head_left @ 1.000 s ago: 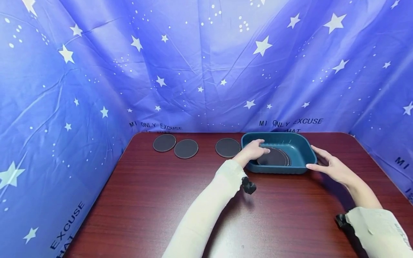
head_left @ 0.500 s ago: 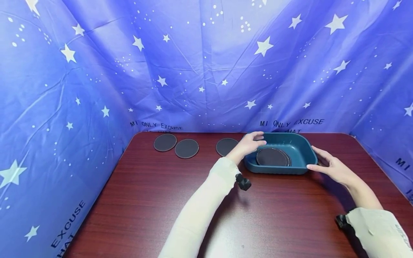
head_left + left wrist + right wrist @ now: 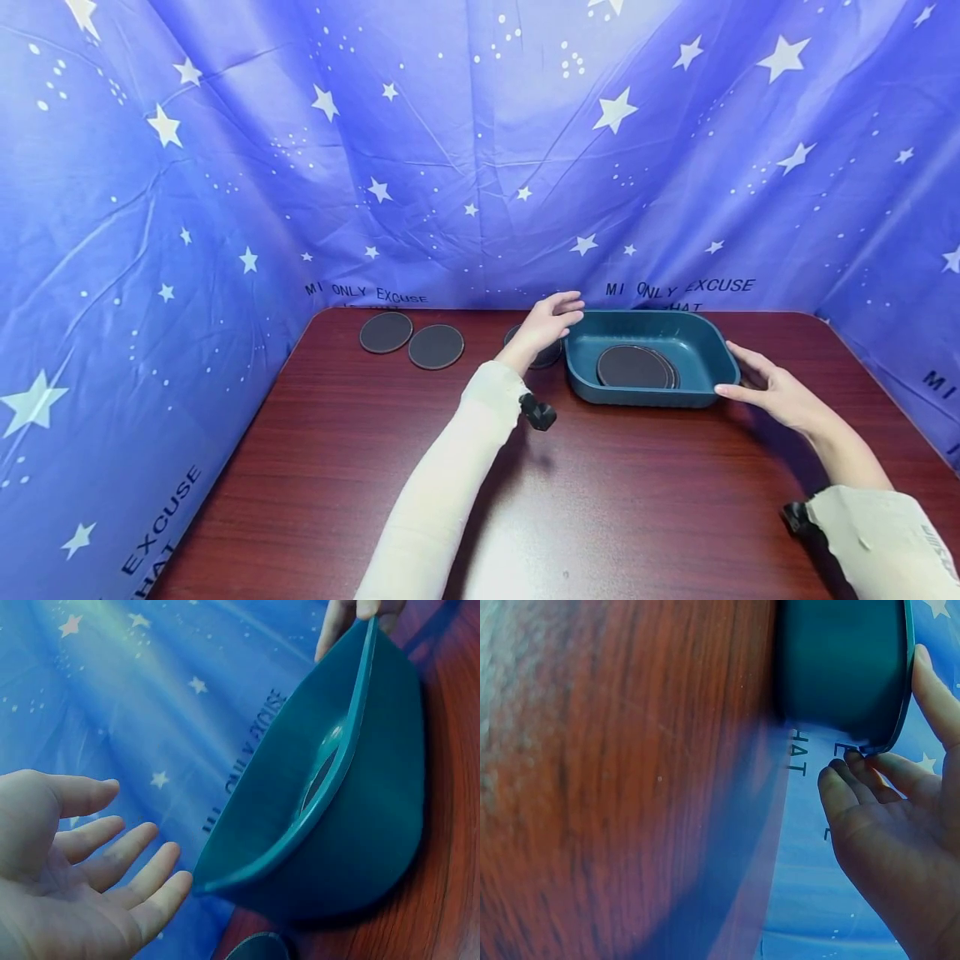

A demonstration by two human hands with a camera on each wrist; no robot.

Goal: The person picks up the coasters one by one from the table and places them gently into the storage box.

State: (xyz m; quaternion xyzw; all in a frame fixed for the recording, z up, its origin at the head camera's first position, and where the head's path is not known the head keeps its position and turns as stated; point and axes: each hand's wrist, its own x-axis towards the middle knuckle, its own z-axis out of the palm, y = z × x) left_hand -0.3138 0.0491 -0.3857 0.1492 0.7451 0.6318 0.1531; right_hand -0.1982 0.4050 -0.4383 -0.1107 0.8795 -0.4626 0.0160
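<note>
A teal plastic basin (image 3: 637, 397) stands at the back right of the table, with dark round coasters (image 3: 633, 367) overlapping inside it. My left hand (image 3: 543, 325) is just left of the basin, in front of a third coaster spot, where a loose coaster (image 3: 546, 357) is partly hidden behind it. In the left wrist view its fingers (image 3: 135, 859) are spread and hold nothing, close to the basin's corner. My right hand (image 3: 776, 400) holds the basin's right end, thumb at the near corner and fingers towards the back. The right wrist view shows thumb and fingers (image 3: 904, 776) at the rim.
Two more dark coasters, a far-left coaster (image 3: 386, 332) and another coaster (image 3: 437, 347) beside it, lie flat near the table's back edge. A blue star-printed curtain (image 3: 450, 167) surrounds the reddish wooden table (image 3: 337, 467).
My left hand has lifted away from the coasters in the basin and moved left, out past the rim. The right hand and the basin have stayed in place.
</note>
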